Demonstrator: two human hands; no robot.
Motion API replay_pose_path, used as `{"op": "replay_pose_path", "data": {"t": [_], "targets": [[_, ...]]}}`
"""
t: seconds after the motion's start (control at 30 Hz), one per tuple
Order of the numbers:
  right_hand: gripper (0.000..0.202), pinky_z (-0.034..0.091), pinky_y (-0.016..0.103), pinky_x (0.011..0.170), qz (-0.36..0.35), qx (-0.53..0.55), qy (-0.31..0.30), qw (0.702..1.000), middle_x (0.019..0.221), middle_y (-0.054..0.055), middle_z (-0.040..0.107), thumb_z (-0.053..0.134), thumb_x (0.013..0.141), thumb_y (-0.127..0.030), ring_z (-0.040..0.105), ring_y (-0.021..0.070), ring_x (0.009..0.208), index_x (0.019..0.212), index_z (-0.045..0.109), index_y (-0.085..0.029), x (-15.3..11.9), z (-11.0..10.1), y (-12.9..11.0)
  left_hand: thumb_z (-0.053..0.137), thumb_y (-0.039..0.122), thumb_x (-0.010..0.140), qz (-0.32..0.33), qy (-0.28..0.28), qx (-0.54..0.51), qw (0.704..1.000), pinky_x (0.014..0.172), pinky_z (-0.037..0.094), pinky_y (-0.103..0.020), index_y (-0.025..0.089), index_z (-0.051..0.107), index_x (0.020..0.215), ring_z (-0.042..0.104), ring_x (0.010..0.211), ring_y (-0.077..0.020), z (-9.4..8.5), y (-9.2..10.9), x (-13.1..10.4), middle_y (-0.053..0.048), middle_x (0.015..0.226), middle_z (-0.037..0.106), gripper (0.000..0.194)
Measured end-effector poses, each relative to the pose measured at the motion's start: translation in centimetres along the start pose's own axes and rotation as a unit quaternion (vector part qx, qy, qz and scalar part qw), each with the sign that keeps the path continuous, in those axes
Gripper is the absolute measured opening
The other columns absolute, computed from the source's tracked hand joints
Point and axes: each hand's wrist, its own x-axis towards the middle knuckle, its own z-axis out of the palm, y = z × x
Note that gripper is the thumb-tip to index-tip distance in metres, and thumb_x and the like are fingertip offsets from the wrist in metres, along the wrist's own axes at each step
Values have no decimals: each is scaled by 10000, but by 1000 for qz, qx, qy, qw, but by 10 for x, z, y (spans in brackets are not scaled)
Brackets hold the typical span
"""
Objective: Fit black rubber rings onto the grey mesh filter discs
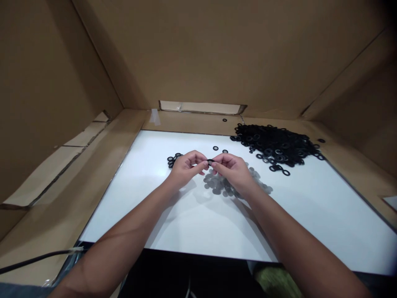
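Note:
My left hand (190,166) and my right hand (231,170) meet over the middle of the white board. Between their fingertips they pinch one small black ring (210,162) with a grey disc in its centre. Grey translucent discs (217,186) lie in a loose heap under and beside my right hand. Just left of my left hand is a small cluster of black rings (170,159), partly hidden by that hand. A black ring with a pale centre (215,147) lies behind my fingers, with a similar one (225,151) near it.
A large heap of black rings (273,145) sits at the back right, spilling over the edge of the white board (124,207). Cardboard walls (192,54) stand at the back and both sides. A black cable (37,258) comes in at lower left.

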Motion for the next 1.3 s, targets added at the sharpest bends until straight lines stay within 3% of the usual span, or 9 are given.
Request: {"op": "replay_pose_path", "data": {"t": [0.1,0.2,0.33,0.6,0.7,0.9,1.3], "targets": [[207,513,286,595,-55,-23,28,998,745,13,671,721,822,-395,647,162,678,897,683,-206,0,0,4,718,373,855,9,11,-3,1000,721,615,-310,165,680,949,690,829,-169,0,2,0,-44,844,706,231],[109,529,297,616,-155,-113,57,980,835,37,667,684,865,-318,644,174,757,903,713,-221,0,-1,8,735,357,840,3,6,-18,1000,731,619,-315,172,673,983,694,854,-175,1,2,0,-47,882,703,242],[81,539,299,597,-261,-161,44,951,885,50,682,666,892,-229,645,183,806,941,730,-243,-2,-3,7,741,317,834,39,14,16,999,694,602,-289,191,681,962,658,854,-166,0,1,0,-46,929,666,190],[71,557,303,577,-325,-201,26,924,882,53,700,651,913,-205,653,183,795,958,690,-244,-3,-3,5,655,227,881,163,2,174,971,662,515,-243,211,687,911,607,866,-152,-6,6,-1,-49,951,617,47],[99,576,310,602,-312,-202,15,928,926,54,717,648,914,-217,668,185,806,992,697,-254,-4,-5,6,656,254,877,120,1,160,980,678,519,-249,201,665,894,601,875,-160,-4,9,-2,-50,944,606,56],[343,594,307,674,-302,-202,-35,931,1057,48,701,608,946,-212,678,157,822,1272,659,-305,-2,-8,11,672,350,871,-30,-25,11,999,703,552,-273,172,666,905,602,841,-152,-1,10,-1,-33,892,625,181],[173,576,294,653,-262,-221,-23,939,962,34,662,682,909,-284,646,145,745,1077,657,-253,0,-6,13,733,402,830,-109,-56,-76,990,652,507,-235,158,684,847,610,668,-95,2,-2,0,-14,829,656,250]]}}
